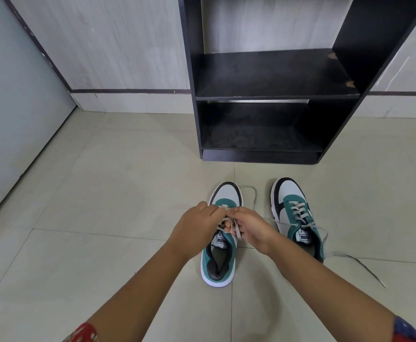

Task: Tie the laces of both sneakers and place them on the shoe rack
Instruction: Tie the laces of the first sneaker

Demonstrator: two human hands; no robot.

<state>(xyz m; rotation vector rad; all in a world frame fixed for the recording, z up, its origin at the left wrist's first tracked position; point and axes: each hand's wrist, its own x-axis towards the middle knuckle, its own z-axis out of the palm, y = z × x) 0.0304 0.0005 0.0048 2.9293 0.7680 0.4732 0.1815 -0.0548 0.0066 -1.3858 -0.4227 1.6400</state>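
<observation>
Two teal, white and black sneakers stand on the tiled floor, toes pointing at the rack. Over the left sneaker point(218, 262) my left hand point(193, 230) and my right hand point(250, 228) meet, both pinching its pale laces point(226, 224) into loops above the tongue. One end of that lace trails past the toe. The right sneaker point(298, 218) sits apart to the right, its laces point(360, 264) untied and spread loose across the floor. The black shoe rack point(276, 95) stands straight ahead against the wall, with two bare shelves in view.
A pale door point(12, 114) runs along the left side. The wall with a dark trim line is behind the rack. Cream floor tiles point(108, 193) stretch between the sneakers and the rack.
</observation>
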